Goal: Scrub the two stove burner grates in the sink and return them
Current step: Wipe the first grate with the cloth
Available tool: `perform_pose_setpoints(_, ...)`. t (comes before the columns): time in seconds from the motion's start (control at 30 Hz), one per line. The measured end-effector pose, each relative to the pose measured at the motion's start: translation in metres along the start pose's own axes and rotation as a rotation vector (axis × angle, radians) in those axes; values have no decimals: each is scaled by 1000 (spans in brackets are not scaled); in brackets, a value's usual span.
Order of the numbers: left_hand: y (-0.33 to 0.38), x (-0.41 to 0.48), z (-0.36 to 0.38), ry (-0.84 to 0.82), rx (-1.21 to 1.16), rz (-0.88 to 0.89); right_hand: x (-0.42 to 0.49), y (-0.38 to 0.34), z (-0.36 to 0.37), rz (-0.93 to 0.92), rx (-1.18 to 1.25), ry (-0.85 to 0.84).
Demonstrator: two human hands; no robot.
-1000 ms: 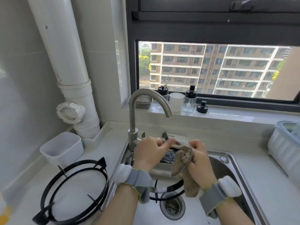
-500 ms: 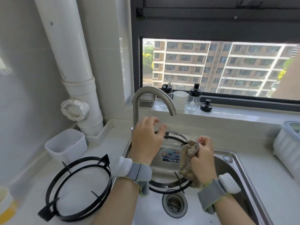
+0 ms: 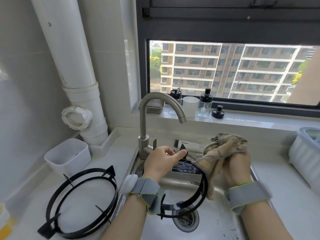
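Black grate (image 3: 204, 186) leaning in the sink (image 3: 225, 222), rim hiding behind the left wristband (image 3: 147, 189), left hand (image 3: 161, 163) pinching its top, right hand (image 3: 239, 168) clutching a cloth (image 3: 223, 149) covering its fingers, second grate (image 3: 109, 172) on the worktop (image 3: 285, 187).

White countertop (image 3: 285, 187), black burner grate (image 3: 110, 171) lying flat, white tub (image 3: 67, 154) behind it

Grey fabric, yellow-green edging: left wrist band (image 3: 146, 188) with white rounded pod (image 3: 130, 182), right wrist band (image 3: 247, 194) matching
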State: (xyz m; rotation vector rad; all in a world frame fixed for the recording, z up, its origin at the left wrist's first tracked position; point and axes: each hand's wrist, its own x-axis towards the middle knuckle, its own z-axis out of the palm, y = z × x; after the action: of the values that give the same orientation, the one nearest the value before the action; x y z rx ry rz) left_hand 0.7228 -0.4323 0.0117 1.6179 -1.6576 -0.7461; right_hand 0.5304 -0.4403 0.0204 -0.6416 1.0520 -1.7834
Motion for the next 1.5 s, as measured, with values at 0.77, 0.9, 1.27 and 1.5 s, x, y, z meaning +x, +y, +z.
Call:
perform_pose_setpoints(0.77,7,-8,-12,152,-452,-165,-11,36,-28,-347,-1205,-273)
perform_pose_setpoints(0.9,11,-9,-14,168,-600,-208,-5,37,-24,-309,-1058,-254)
perform_pose_setpoints(1.27,3,-10,-25,167,-730,-218,3,28,-36,162,151,-33)
perform_pose_setpoints(1.5,7,-9,-23,117,-759,-176,-21,37,-23,83,-396,-131)
